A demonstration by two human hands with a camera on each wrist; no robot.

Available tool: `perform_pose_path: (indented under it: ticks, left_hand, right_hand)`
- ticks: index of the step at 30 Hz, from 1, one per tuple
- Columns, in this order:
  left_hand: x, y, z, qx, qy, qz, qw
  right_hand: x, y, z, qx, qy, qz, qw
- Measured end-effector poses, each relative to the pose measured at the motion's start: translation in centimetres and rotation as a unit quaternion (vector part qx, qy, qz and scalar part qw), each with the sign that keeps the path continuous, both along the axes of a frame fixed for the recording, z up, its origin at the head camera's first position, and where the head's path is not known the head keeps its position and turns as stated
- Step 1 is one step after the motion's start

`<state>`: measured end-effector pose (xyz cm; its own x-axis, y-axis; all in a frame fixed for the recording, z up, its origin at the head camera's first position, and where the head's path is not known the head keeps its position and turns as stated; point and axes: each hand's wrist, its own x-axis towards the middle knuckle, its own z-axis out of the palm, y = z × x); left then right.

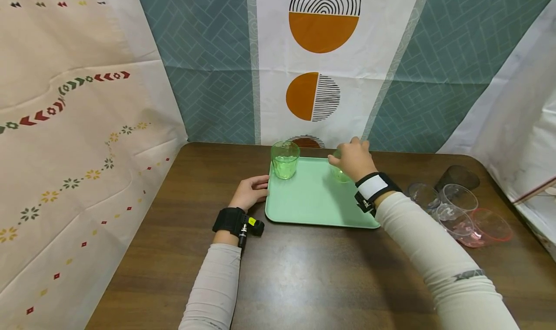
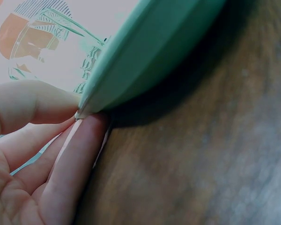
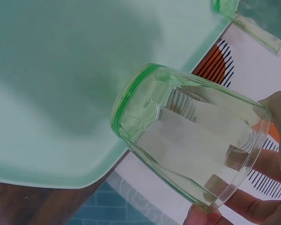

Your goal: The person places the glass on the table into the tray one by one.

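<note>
A pale green tray (image 1: pixel 317 199) lies on the wooden table, close to the back wall. My left hand (image 1: pixel 251 192) is at its left side; in the left wrist view, thumb and fingers pinch the tray's rim (image 2: pixel 145 56). Over the tray's back right part, my right hand (image 1: pixel 354 160) grips a green drinking glass (image 3: pixel 192 136) from above by its rim. The base of that glass is right at the tray surface in the right wrist view. Another green glass (image 1: pixel 285 161) stands upright in the tray's back left corner.
At the table's right side several glasses are grouped: a dark one (image 1: pixel 458 179), clear ones (image 1: pixel 460 198) and a red-rimmed one (image 1: pixel 491 226). My right forearm (image 1: pixel 434 253) passes just left of them. Patterned cloth (image 1: pixel 217 69) hangs behind the table.
</note>
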<state>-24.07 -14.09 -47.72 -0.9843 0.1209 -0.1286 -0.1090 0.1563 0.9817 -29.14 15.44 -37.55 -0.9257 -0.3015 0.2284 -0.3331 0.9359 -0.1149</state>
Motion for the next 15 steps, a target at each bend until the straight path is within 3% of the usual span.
perform_pose_path:
  ticks: [15]
  left_hand:
    - [-0.1,0.0,-0.1,0.000,0.002,-0.002,1.0000]
  right_hand:
    - [0.8,-2.5,-0.8,-0.012,0.014,0.027,0.9995]
